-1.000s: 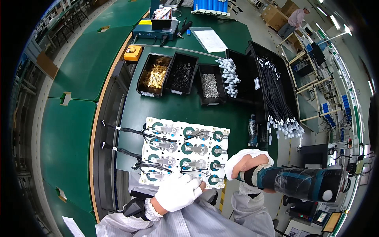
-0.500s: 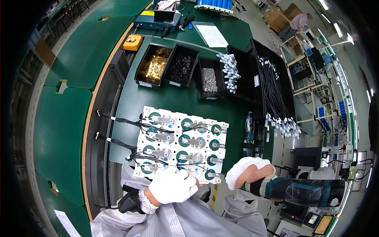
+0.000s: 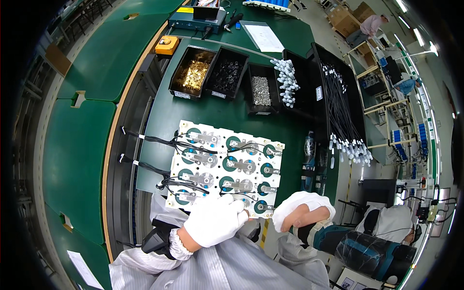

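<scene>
A white perforated plate [image 3: 222, 166] lies on the green table's near part, with round cut-outs, metal tabs, blue spots and black wires. At its near edge is my left hand [image 3: 215, 221] in a white glove, fingers curled together; what they pinch, if anything, is hidden. My right hand [image 3: 303, 213], gloved in white with some fingertips bare, is closed around a teal and black cordless screwdriver [image 3: 367, 249] with clear film over its body. The screwdriver's rear points right and down; its tip is hidden by my hand, near the plate's right corner.
Black bins hold gold-coloured parts [image 3: 194, 75], black parts [image 3: 226, 77] and silver fasteners [image 3: 261, 91]. A long black tray [image 3: 319, 104] holds black cables with white ends. Another teal tool [image 3: 308, 162] stands right of the plate. Wire bundles [image 3: 157, 140] stick out leftward. A person [image 3: 369, 29] is far off.
The screwdriver's rear has swung downward in my right hand. My left hand stays at the plate's near edge, shifted slightly. The whole view has moved a little.
</scene>
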Motion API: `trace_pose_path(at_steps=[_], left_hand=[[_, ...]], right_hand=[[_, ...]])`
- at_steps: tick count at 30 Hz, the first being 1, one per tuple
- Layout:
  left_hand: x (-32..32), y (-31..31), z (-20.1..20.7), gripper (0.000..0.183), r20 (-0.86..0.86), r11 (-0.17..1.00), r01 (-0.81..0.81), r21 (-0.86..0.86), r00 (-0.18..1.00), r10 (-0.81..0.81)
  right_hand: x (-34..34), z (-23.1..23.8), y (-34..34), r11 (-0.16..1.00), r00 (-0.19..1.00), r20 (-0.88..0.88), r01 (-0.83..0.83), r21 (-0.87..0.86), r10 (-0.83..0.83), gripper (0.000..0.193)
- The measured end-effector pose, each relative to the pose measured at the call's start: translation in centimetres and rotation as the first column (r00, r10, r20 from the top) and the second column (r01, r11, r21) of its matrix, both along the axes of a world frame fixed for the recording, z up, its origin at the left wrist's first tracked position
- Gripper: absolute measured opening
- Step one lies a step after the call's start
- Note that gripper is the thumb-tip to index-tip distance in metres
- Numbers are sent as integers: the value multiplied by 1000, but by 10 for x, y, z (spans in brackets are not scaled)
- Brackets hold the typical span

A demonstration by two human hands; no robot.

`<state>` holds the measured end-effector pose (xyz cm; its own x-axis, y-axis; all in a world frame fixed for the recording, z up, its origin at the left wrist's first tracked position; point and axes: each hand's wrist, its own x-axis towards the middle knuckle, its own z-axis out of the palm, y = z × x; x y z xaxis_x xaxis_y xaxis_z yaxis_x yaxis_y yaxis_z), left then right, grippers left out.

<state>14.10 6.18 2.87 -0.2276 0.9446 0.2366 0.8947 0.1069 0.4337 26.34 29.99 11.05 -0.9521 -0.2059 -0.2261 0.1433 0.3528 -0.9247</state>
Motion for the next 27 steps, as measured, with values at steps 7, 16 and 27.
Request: trace_pose_path(at_steps=[7,16,27], left_hand=[[-72,-2,80,26,409,990,122,-76,909,-81],[-190,129,77,31,517,967,-250,-54,821,241],[-125,242,5,44,233,934,-138,-329,947,221]], right_hand=[[-27,26,-40,850,794,510,15,527,-331,4],[-11,13,-1,940,860,495,-63,335,-119,12],[19,-33,-4,925,936,114,348,-154,-333,45]])
